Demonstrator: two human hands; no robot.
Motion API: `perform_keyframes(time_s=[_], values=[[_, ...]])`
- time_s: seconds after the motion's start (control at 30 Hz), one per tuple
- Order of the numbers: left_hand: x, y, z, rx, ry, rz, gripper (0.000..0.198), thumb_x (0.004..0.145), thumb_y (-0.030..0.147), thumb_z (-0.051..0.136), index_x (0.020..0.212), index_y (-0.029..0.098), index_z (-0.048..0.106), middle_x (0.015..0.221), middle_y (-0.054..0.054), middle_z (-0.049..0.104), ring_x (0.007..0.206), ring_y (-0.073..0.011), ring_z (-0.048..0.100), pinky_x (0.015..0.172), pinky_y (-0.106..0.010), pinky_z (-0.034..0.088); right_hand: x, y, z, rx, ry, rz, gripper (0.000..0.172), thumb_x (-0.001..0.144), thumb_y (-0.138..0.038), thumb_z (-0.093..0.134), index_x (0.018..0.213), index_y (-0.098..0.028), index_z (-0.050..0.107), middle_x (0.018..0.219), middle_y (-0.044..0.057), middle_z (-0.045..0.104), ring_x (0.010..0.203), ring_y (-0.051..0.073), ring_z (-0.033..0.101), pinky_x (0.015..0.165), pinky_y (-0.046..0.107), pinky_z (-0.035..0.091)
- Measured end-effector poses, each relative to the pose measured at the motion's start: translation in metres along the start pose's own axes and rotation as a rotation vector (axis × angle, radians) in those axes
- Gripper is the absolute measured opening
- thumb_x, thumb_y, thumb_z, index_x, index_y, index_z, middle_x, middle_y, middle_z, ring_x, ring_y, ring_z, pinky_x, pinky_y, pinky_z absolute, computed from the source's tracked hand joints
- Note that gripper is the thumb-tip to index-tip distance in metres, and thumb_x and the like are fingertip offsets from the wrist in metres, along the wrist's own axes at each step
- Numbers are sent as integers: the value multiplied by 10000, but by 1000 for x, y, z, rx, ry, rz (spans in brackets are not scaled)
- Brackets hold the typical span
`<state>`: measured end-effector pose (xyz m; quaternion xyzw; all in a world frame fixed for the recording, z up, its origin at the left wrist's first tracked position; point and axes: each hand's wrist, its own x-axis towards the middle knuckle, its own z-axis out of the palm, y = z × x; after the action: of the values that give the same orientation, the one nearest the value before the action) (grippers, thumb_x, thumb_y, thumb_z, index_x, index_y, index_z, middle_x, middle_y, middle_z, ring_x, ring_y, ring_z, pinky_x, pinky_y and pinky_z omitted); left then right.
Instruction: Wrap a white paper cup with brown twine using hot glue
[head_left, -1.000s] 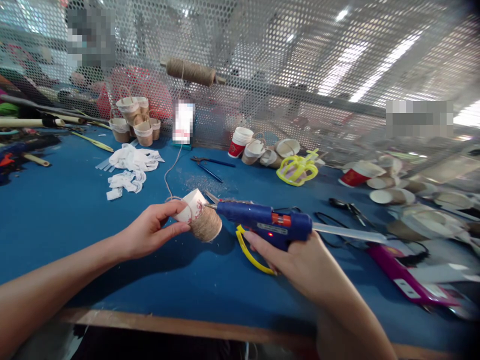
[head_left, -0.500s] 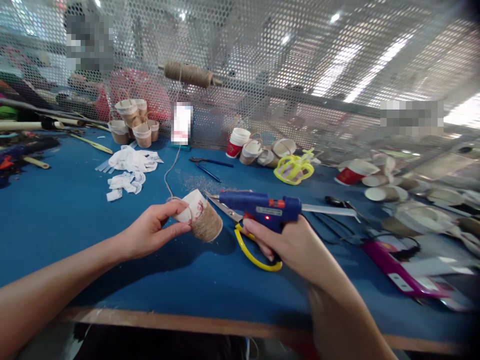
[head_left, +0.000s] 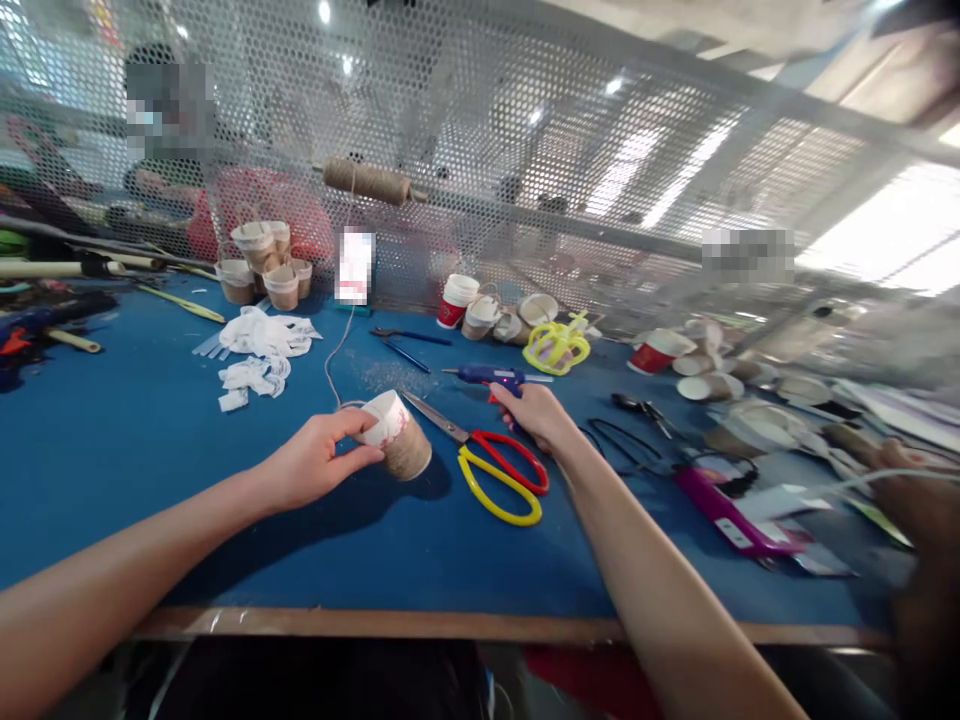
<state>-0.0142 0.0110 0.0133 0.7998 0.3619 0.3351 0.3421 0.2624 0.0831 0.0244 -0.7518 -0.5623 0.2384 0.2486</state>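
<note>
My left hand [head_left: 322, 458] pinches the rim of a paper cup [head_left: 405, 448], tilted, its lower part wrapped in brown twine. A strand runs from the cup up toward a twine spool [head_left: 366, 181] on the mesh. My right hand [head_left: 534, 412] is closed round the handle of a blue glue gun [head_left: 489, 375], whose nozzle points left beyond the scissors. Scissors with one red and one yellow handle [head_left: 501, 484] lie between my hands, blades toward the cup.
Behind are pliers [head_left: 409, 345], white strips [head_left: 262, 335], stacked wrapped cups [head_left: 259, 245], a phone [head_left: 355, 266] and a yellow woven piece [head_left: 556, 345]. At right lie cables, more cups and a purple box [head_left: 731, 510]. Another person's hand [head_left: 911, 490] is at the far right.
My right hand and the glue gun have moved away from the cup, farther back over the table, uncovering the scissors. The view has shifted, and another person's hand now shows at right.
</note>
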Motion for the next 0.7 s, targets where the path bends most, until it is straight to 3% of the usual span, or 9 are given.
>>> perform_keyframes(time_s=[0.07,0.17,0.23,0.3,0.43,0.5,0.57,0.7], values=[[0,1,0,-7,-1,2,141,808,230,469,822,121,557,846,-63,592,793,-168,523,756,-307,409,7,5,2,-100,8,14,230,848,-329,480,900,-121,564,807,14,595,646,95,563,589,268,480],[0,1,1,-15,-9,5,135,809,222,470,832,125,560,861,-66,597,806,-170,532,767,-310,411,7,2,2,-213,72,-38,187,796,-290,548,791,-109,597,839,91,616,790,192,588,697,356,466],[0,1,1,3,-13,14,132,812,225,472,829,129,562,857,-64,598,809,-171,534,762,-307,414,-2,-10,0,-249,127,-129,173,768,-262,566,725,-101,610,885,173,614,912,288,559,773,421,417],[1,0,1,27,-19,39,133,815,230,475,808,130,561,841,-62,596,808,-173,533,756,-301,416,-18,-29,-1,-246,125,-273,198,786,-275,529,806,-106,628,1002,189,593,1015,308,512,839,430,376],[-2,1,3,30,-20,78,128,811,228,484,775,126,554,819,-60,590,809,-172,538,752,-288,422,-60,-75,8,-184,-136,-616,240,837,-335,450,806,-223,659,1045,23,617,1030,171,528,893,288,378],[-3,0,5,9,-32,74,117,806,221,492,802,128,563,817,-53,597,795,-163,548,741,-278,428,-77,-92,16,-175,-355,-881,270,846,-339,435,795,-199,660,1013,52,625,1127,205,464,936,344,342],[-5,0,5,-17,-48,71,120,801,217,500,849,134,572,831,-47,611,789,-158,557,735,-275,431,-87,-102,24,-167,-454,-955,257,830,-335,470,754,-171,652,997,82,625,1162,231,426,937,375,332],[-5,1,4,-85,-80,22,142,792,236,512,859,128,576,836,-48,617,786,-161,555,741,-284,427,-90,-99,28,80,-394,-836,150,768,-222,540,653,-139,589,984,101,623,979,188,548,857,333,392]])
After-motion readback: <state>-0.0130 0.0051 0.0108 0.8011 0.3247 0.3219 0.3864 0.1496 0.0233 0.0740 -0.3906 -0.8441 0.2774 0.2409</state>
